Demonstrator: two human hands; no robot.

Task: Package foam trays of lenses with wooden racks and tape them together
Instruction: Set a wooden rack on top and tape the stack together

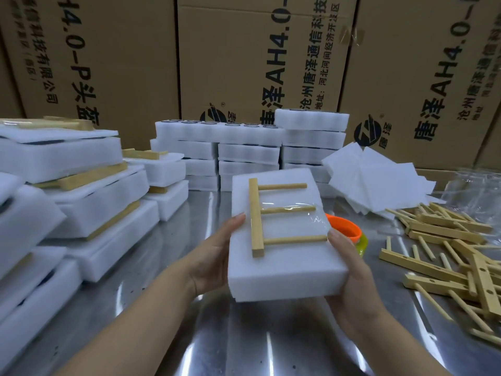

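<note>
A white foam package [287, 270] is held above the steel table between both hands. On its top lies a wooden rack [257, 218] with three pegs, and a strip of clear tape [292, 217] runs across the middle peg. My left hand [214, 259] grips the package's left side, thumb on the top edge. Along the right side my right hand [349, 272] holds it, thumb near the lowest peg. An orange and yellow tape dispenser [349, 232] sits on the table just behind the package, partly hidden.
Taped foam packages [89, 196] are stacked on the left. Foam trays with lenses [244, 147] pile at the back centre. Loose foam sheets [379, 180] and a heap of wooden racks [455, 256] lie at the right. Cardboard boxes [244, 58] wall the back.
</note>
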